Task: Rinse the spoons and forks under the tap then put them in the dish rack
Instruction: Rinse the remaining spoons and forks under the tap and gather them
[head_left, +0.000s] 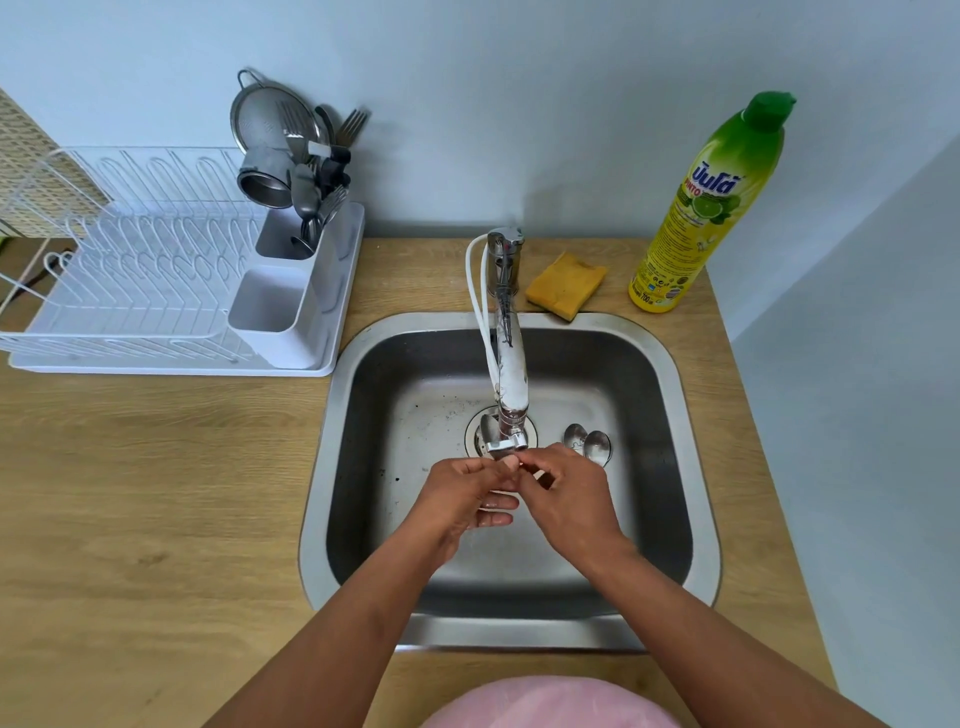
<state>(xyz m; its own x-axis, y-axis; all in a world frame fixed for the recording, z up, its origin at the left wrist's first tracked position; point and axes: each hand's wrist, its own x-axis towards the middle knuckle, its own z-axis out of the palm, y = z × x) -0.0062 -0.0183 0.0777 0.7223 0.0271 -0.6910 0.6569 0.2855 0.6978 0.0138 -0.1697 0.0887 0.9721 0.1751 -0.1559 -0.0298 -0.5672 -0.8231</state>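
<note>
My left hand (467, 496) and my right hand (563, 499) meet just below the tap spout (511, 444) over the steel sink (691, 467). Both pinch the thin handle of a spoon (488, 428), whose bowl pokes out beside the spout above the drain. Two more spoon bowls (587, 444) lie on the sink floor to the right, their handles hidden under my right hand. The white dish rack (156, 291) stands on the counter at the left. Its back cutlery cup (291, 244) holds several forks and spoons (317, 192).
A yellow sponge (566, 286) and a green-capped dish soap bottle (706, 208) stand behind the sink at the right. A metal strainer and cup (265, 150) lean at the rack's back corner. The front cutlery cup (270, 306) holds nothing. Wooden counter (156, 493) surrounds the sink.
</note>
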